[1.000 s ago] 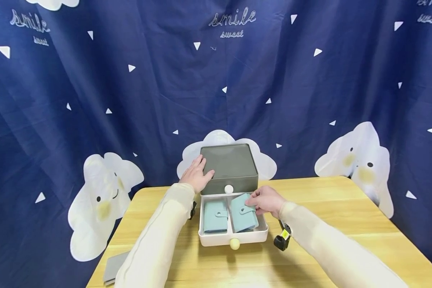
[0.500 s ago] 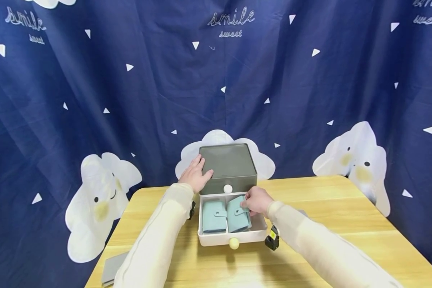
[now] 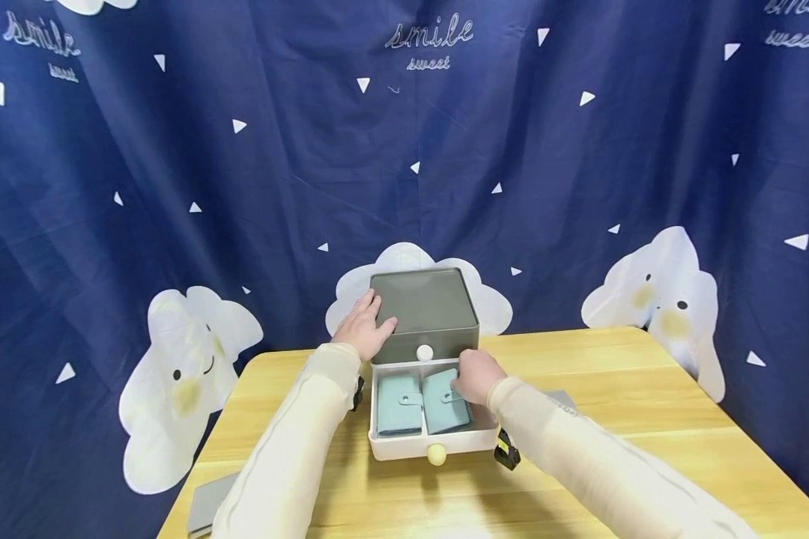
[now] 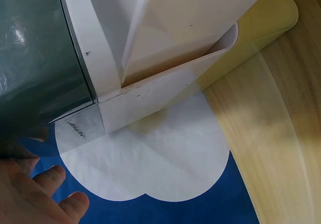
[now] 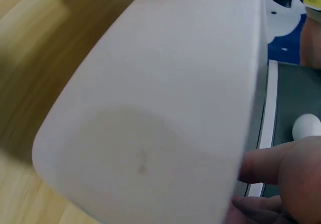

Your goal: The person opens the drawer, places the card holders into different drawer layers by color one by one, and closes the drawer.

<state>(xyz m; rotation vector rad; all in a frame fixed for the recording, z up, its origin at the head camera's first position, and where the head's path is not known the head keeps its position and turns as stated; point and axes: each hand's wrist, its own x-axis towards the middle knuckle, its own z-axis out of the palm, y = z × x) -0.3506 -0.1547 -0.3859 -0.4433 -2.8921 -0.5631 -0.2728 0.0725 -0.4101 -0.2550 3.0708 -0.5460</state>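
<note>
A dark grey two-drawer box (image 3: pixel 423 301) stands on the table, its lower white drawer (image 3: pixel 404 449) pulled out. Inside lie two light-blue snap wallets, the left wallet (image 3: pixel 398 418) flat and the right wallet (image 3: pixel 441 415) slightly slanted. My right hand (image 3: pixel 479 376) reaches into the drawer and holds the right wallet by its right edge, near the strap; its lower fingers are hidden. With spread fingers, my left hand (image 3: pixel 364 328) rests along the box's left side and top edge. In the right wrist view, the right fingers (image 5: pixel 263 164) bend in behind the drawer front.
On the upper drawer is a white round knob (image 3: pixel 425 352); the pulled-out drawer has a yellow knob (image 3: pixel 437 454). A grey flat item (image 3: pixel 209 505) lies at the table's front left. Another grey item (image 3: pixel 562 399) shows behind the right sleeve. A blue curtain (image 3: pixel 418 150) hangs behind.
The right wallet has shifted left and straightened toward the drawer's divider. My right hand has moved left with it and its fingers have gone lower at its edge. The left hand stays put.
</note>
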